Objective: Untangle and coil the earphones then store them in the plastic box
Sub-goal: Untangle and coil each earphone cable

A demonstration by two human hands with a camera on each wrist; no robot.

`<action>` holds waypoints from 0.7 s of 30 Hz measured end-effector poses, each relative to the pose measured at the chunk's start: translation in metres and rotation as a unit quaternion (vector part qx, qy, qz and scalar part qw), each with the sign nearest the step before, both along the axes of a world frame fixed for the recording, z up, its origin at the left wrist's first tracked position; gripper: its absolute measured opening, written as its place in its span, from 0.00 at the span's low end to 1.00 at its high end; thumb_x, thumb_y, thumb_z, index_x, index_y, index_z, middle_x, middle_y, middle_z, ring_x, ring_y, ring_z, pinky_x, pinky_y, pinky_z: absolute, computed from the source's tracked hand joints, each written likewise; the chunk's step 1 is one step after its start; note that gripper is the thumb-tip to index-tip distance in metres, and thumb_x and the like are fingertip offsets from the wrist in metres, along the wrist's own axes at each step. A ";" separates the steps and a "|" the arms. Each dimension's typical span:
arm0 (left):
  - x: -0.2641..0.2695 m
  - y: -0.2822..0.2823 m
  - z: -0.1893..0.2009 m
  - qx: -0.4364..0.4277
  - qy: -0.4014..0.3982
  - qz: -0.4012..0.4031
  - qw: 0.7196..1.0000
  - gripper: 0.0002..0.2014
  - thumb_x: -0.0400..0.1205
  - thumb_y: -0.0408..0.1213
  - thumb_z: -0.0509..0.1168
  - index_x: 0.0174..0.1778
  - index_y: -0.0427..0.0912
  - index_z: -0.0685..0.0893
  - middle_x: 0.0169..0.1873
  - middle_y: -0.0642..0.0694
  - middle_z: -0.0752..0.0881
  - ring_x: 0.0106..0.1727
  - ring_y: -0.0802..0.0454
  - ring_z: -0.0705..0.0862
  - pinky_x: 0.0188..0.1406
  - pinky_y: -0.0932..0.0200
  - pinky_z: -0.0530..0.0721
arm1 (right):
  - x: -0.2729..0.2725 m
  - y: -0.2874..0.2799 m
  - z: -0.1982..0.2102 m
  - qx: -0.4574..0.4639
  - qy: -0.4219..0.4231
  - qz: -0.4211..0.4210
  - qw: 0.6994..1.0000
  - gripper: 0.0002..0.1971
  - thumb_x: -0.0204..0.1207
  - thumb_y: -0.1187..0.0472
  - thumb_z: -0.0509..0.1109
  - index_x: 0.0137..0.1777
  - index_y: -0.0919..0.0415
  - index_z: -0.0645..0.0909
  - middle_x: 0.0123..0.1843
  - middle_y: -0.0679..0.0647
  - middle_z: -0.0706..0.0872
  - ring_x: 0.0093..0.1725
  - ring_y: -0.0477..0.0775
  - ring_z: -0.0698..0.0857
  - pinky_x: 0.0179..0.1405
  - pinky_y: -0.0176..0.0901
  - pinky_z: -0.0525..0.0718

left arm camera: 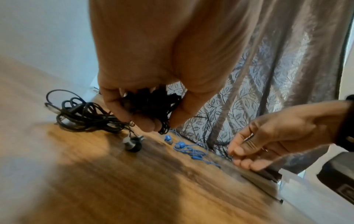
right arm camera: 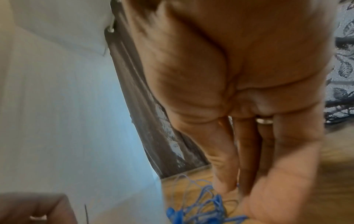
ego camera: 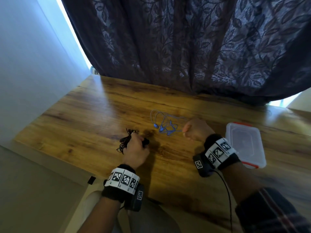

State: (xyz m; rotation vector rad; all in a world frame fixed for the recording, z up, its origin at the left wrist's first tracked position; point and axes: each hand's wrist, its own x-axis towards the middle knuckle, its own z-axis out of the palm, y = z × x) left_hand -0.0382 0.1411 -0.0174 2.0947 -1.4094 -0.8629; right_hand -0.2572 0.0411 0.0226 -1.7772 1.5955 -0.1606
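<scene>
Here, low in the head view, the left hand [ego camera: 134, 149] hides what it grips; only the left wrist view shows its fingers [left arm camera: 142, 121] curled round a black earphones [left arm camera: 153, 104] tangle, the rest lying on the table [ego camera: 84, 115]. Mid-frame, the right hand [ego camera: 196, 130] has loosely bent fingers at the blue earphones [ego camera: 164, 126]; motion blur hides whether they pinch the cord. At right sits the lidded box [ego camera: 244, 143].
</scene>
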 end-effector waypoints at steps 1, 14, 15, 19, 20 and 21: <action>-0.002 0.000 -0.001 0.003 -0.018 -0.004 1.000 0.16 0.81 0.34 0.68 0.54 0.46 0.66 0.52 0.44 0.78 0.58 0.38 0.81 0.63 0.38 0.79 | 0.003 -0.006 -0.003 -0.006 0.004 -0.008 1.000 0.10 0.78 0.68 0.75 0.36 0.57 0.84 0.46 0.57 0.90 0.53 0.58 0.90 0.60 0.51 0.88; -0.007 0.007 0.010 -0.028 -0.149 -0.020 0.988 0.18 0.83 0.47 0.68 0.67 0.48 0.77 0.68 0.44 0.76 0.72 0.41 0.71 0.71 0.43 0.68 | 0.039 -0.031 -0.031 0.002 0.029 -0.063 0.998 0.11 0.78 0.60 0.76 0.56 0.63 0.84 0.54 0.58 0.89 0.49 0.59 0.91 0.46 0.53 0.94; -0.008 0.008 0.014 -0.046 -0.147 -0.013 0.988 0.17 0.83 0.47 0.67 0.66 0.48 0.77 0.68 0.44 0.77 0.72 0.42 0.71 0.70 0.43 0.68 | 0.042 -0.030 -0.031 0.008 0.025 -0.071 0.997 0.11 0.78 0.58 0.76 0.56 0.61 0.84 0.54 0.57 0.89 0.48 0.58 0.91 0.45 0.52 0.94; -0.013 0.011 0.028 -0.110 -0.116 -0.008 0.987 0.11 0.84 0.47 0.65 0.60 0.49 0.79 0.63 0.47 0.79 0.69 0.45 0.72 0.68 0.43 0.68 | 0.047 -0.033 -0.035 0.018 0.018 -0.094 0.995 0.13 0.77 0.57 0.77 0.57 0.62 0.85 0.54 0.58 0.89 0.51 0.59 0.91 0.51 0.54 0.92; -0.013 0.012 0.030 -0.124 -0.104 -0.012 0.987 0.10 0.84 0.46 0.66 0.58 0.50 0.79 0.61 0.48 0.79 0.68 0.46 0.73 0.68 0.44 0.70 | 0.047 -0.034 -0.036 0.026 0.008 -0.104 0.994 0.12 0.77 0.59 0.77 0.57 0.63 0.84 0.53 0.59 0.90 0.48 0.59 0.91 0.48 0.52 0.93; -0.012 0.013 0.032 -0.138 -0.092 -0.015 0.986 0.08 0.84 0.45 0.66 0.57 0.50 0.79 0.59 0.49 0.80 0.66 0.47 0.74 0.67 0.43 0.73 | 0.047 -0.035 -0.036 0.037 -0.003 -0.113 0.993 0.12 0.77 0.61 0.76 0.58 0.64 0.84 0.52 0.60 0.90 0.45 0.58 0.91 0.44 0.50 0.93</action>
